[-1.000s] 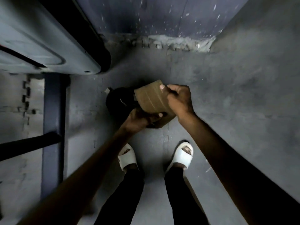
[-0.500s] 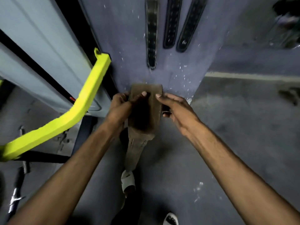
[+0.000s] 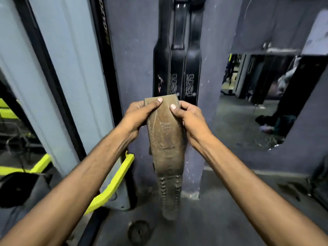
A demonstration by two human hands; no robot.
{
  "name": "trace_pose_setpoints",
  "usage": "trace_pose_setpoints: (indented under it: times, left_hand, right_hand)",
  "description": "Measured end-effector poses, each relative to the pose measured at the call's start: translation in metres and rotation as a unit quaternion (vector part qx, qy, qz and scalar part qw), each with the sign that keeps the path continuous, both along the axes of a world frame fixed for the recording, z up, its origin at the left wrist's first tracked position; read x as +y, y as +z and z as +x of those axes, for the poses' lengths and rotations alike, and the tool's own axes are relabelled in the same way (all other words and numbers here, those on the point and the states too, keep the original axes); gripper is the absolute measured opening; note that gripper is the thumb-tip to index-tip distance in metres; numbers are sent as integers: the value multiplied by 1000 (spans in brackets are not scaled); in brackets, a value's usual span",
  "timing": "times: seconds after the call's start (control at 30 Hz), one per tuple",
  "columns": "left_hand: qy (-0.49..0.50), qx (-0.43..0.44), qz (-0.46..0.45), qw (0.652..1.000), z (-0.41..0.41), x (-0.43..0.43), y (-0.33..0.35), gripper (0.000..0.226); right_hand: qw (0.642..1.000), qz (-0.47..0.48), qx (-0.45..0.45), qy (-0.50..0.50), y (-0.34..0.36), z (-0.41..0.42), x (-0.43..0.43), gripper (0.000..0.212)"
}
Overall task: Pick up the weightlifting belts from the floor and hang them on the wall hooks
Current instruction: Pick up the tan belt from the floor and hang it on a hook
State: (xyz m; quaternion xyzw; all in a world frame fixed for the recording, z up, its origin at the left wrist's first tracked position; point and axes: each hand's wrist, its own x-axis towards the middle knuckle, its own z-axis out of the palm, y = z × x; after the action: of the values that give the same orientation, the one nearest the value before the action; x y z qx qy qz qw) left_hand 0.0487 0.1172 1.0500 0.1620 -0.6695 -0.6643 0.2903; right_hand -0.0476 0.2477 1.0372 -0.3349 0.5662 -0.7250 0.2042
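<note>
I hold a worn brown weightlifting belt folded over at its top, with the rest hanging down in front of a purple wall pillar. My left hand grips the fold's left side, thumb on the front. My right hand grips the right side the same way. Right behind the fold, three black belts hang side by side on the pillar. Their hooks are out of view above.
A grey machine column with a yellow handle bar stands close on the left. To the right a wall opening shows another room with dark things on its floor. A small round black disc lies on the floor below.
I have stood up from the floor with the brown belt. Both hands raised it to chest height, close under the hanging black belts, and the view tilted up the pillar.
</note>
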Motion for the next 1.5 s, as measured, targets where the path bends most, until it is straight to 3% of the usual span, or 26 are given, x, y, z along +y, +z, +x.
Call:
trace_pose_setpoints:
  times: [0.2,0.37,0.5,0.6,0.63,0.7,0.77,0.83,0.9,1.0,1.07,1.13,1.2,1.27,1.37,1.5]
  left_hand:
    - [-33,37,-128,991,38,21,94,34]
    - [-39,68,-199,977,63,46,118,28]
    - [-102,14,-225,969,85,64,83,34]
    - [-124,-94,-225,962,102,74,30,41]
    - [-120,-122,-224,959,109,74,14,43]
    - [-133,-141,-228,954,123,76,-3,35]
    - [-174,-123,-239,947,133,78,7,17]
    - [-192,-100,-256,942,138,72,40,17]
    - [-169,-22,-269,948,134,60,83,18]
    - [-145,109,-158,971,122,42,153,35]
    - [-154,160,-90,971,110,33,201,34]
    - [-145,187,-82,968,100,33,241,36]
    - [-131,205,-69,968,90,36,264,47]
    - [-119,212,-36,969,84,41,274,39]
    - [-108,230,-60,965,75,49,280,12]
    - [-97,258,-84,958,72,54,284,23]
  right_hand:
    - [995,-49,42,-80,127,33,19,17]
    - [985,-78,65,-137,200,56,32,25]
    - [980,-109,56,-159,241,75,43,43]
    - [973,-140,62,-171,264,92,47,4]
    - [972,-145,64,-173,268,93,48,18]
    - [972,-154,67,-167,275,95,49,23]
    - [972,-158,67,-159,279,99,51,15]
    - [971,-168,55,-159,282,100,51,7]
    - [973,-171,53,-144,284,100,51,9]
    - [976,-171,64,-121,286,106,51,23]
    - [977,-168,70,-112,286,109,49,19]
    - [977,-168,83,-105,286,112,49,9]
    - [974,-150,129,-110,283,111,51,14]
    - [966,-131,195,-112,275,106,57,18]
    - [955,-99,264,-95,238,99,75,29]
    - [939,55,333,-61,119,92,86,26]
